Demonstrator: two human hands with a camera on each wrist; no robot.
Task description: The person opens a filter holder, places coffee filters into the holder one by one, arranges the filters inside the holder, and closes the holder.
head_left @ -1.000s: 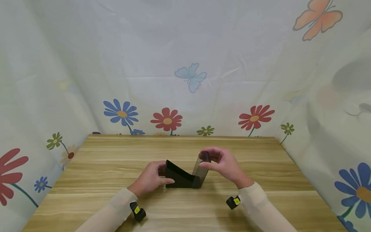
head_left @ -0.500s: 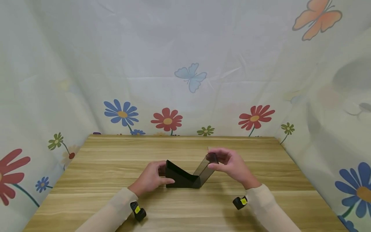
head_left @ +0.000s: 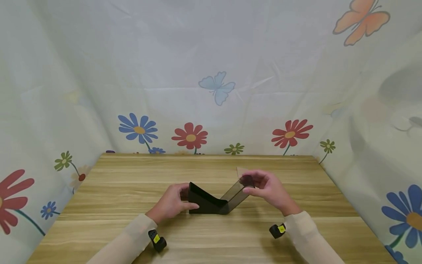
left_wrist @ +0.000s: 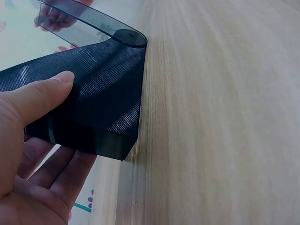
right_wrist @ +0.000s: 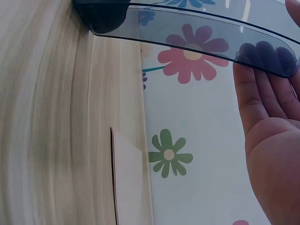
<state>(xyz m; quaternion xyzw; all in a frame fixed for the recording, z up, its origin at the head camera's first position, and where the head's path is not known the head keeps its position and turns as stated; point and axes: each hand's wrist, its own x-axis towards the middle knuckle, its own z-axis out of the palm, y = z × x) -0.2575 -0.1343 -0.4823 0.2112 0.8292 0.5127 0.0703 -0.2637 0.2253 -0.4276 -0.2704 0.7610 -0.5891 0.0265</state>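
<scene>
A black box [head_left: 205,204] with a slanted top edge stands on the table. Its smoky see-through lid [head_left: 234,195] is hinged at the low right end and tilts up to the right. My left hand [head_left: 170,204] grips the box's tall left end, thumb on the near side [left_wrist: 93,89] and fingers around the far side. With thumb and fingers my right hand [head_left: 270,190] holds the raised end of the lid. In the right wrist view its fingertips show through the clear lid [right_wrist: 164,29]. The inside of the box is mostly hidden.
A thin pale card-like sheet [head_left: 241,171] stands upright on the wooden table [head_left: 138,168] behind my right hand, largely covered in the head view. A flower-patterned curtain [head_left: 165,91] hangs behind and beside the table. Each wrist carries a small black camera [head_left: 277,231].
My right hand has moved right, swinging the lid farther open and lower. The pale sheet behind it has come into view. My left hand and the box stay in place.
</scene>
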